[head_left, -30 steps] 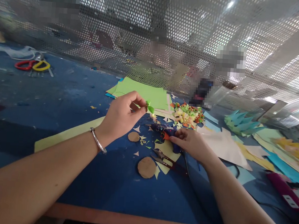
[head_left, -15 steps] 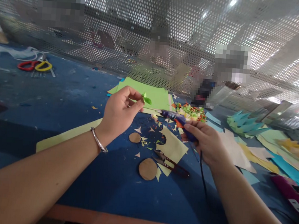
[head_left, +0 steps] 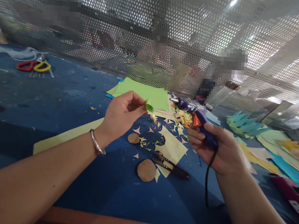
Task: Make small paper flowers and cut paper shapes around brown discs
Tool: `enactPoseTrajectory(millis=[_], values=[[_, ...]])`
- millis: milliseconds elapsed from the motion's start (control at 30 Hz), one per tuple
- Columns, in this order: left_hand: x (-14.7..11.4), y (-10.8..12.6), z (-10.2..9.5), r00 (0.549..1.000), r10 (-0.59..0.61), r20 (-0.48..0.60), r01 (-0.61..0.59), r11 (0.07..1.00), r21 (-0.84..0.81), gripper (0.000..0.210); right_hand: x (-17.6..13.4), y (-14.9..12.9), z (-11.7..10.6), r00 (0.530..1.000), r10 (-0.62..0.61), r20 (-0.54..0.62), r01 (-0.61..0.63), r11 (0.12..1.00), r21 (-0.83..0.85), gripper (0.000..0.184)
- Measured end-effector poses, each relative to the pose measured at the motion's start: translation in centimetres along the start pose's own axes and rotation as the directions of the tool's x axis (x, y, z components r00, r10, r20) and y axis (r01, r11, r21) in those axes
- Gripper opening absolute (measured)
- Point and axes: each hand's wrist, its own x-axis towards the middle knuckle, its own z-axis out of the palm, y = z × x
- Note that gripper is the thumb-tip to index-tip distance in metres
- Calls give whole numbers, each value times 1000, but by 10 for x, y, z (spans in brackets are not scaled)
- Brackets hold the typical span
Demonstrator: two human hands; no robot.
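Note:
Between the thumb and fingers of my left hand point(head_left: 125, 111) is pinched a small green paper leaf point(head_left: 149, 107). My right hand point(head_left: 219, 145) grips a blue glue gun point(head_left: 205, 128) with an orange trigger; its metal nozzle points left, apart from the leaf. Below the hands lie two round brown cardboard discs, a larger disc point(head_left: 147, 170) and a smaller disc point(head_left: 133, 138). Thread snips point(head_left: 172, 165) rest partly on a cut pale yellow sheet point(head_left: 172, 145). Behind the glue gun is a pile of small coloured paper pieces point(head_left: 183, 117).
Green paper sheets point(head_left: 143, 92) lie by the perforated metal screen point(head_left: 125, 27). Red and yellow-handled scissors point(head_left: 34, 66) sit at the far left. To the right are a blue paper flower point(head_left: 244, 123), coloured sheets and a magenta power strip point(head_left: 290, 194). The gun's cord point(head_left: 207, 178) hangs below it.
My right hand has drawn the glue gun to the right, away from the leaf, and its nozzle has risen. My left hand has shifted slightly right and down with the leaf.

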Motion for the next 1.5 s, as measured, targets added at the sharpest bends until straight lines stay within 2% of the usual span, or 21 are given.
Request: enactPoseTrajectory(millis=[133,267,367,467,533,700,900,1033,1133,1500], values=[[-1,3,1,996,-30,86,29,1000,6,19,-5,0,3,992,-35,119,44,997,-70,19],[-1,2,1,990,-41,133,38,999,24,19,-6,0,-1,986,21,163,14,977,-212,20],[-1,1,1,987,-23,158,17,999,41,17,-6,2,-3,990,57,132,-2,921,-390,21],[-2,2,-1,984,7,180,-21,997,75,14,-8,4,0,998,14,69,27,835,-550,31],[-3,3,-1,980,25,196,-48,993,112,13,-9,6,2,999,-20,38,39,804,-593,37],[-5,4,-2,975,55,214,-94,980,175,9,-9,9,2,999,-31,-20,14,829,-559,35],[-6,6,-1,976,55,210,-91,982,165,9,-10,8,2,999,-18,27,30,823,-567,33],[-6,6,-1,975,49,217,-82,986,144,9,-11,8,2,1000,-22,2,20,842,-540,16],[-6,4,-1,975,28,219,-61,988,143,10,-10,9,1,999,-21,-30,3,856,-516,16],[-6,4,0,975,38,220,-67,990,127,11,-9,8,4,997,35,73,6,870,-493,20]])
